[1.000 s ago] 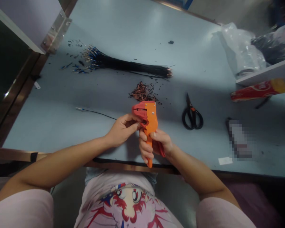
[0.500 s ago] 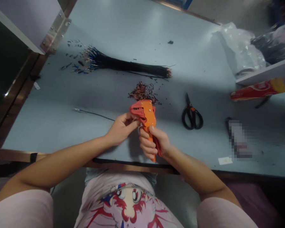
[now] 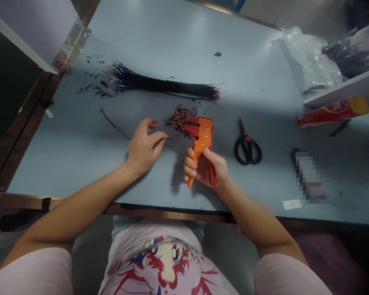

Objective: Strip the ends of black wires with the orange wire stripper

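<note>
My right hand (image 3: pixel 207 166) is wrapped round the handles of an orange and red wire stripper (image 3: pixel 204 130), its jaws pointing left. A single black wire (image 3: pixel 114 125) with a blue-sleeved end runs under my left hand (image 3: pixel 146 145). Thumb and a finger of that hand pinch the wire near its other end, which sticks out to the right, apart from the stripper. Beyond the jaws lies a heap of copper and black scraps (image 3: pixel 180 116), partly hidden by the tool. A thick bundle of black wires (image 3: pixel 160 84) lies farther back.
Black-handled scissors (image 3: pixel 247 147) lie right of the stripper. Farther right are a red and yellow tube-shaped pack (image 3: pixel 332 112), a blurred-out object (image 3: pixel 310 176) and a white label (image 3: pixel 292 204). Clear plastic bags (image 3: pixel 313 61) stand at the back right. Loose blue terminals (image 3: pixel 103 92) lie at the left.
My hands have moved apart. The left hand has drawn the wire left, away from the stripper jaws; the stripper has shifted right and a little away from me.
</note>
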`<act>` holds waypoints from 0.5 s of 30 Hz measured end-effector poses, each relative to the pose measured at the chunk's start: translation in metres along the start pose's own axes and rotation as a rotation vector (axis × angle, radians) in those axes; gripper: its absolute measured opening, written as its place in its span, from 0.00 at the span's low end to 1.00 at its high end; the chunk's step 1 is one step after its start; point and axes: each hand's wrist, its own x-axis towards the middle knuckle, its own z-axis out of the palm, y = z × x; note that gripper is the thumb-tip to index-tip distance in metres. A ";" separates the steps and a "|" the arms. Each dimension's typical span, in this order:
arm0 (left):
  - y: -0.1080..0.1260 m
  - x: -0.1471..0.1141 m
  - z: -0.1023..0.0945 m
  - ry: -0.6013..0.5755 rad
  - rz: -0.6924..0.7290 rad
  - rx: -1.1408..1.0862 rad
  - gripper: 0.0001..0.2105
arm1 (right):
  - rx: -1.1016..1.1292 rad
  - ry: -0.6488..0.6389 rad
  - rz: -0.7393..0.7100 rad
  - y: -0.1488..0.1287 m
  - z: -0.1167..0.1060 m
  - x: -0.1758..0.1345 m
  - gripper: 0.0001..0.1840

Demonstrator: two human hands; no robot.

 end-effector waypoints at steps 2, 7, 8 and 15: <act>-0.001 0.003 -0.004 0.079 -0.052 0.008 0.06 | -0.014 0.006 0.001 0.002 0.000 0.000 0.13; -0.008 0.015 -0.018 0.043 -0.231 0.024 0.08 | -0.043 0.016 0.009 0.007 -0.002 0.001 0.12; -0.010 0.016 -0.021 -0.038 -0.268 0.065 0.08 | -0.047 0.016 0.008 0.007 -0.003 0.001 0.12; -0.014 0.016 -0.015 -0.308 -0.198 0.118 0.08 | -0.036 0.017 -0.007 0.008 -0.005 0.004 0.12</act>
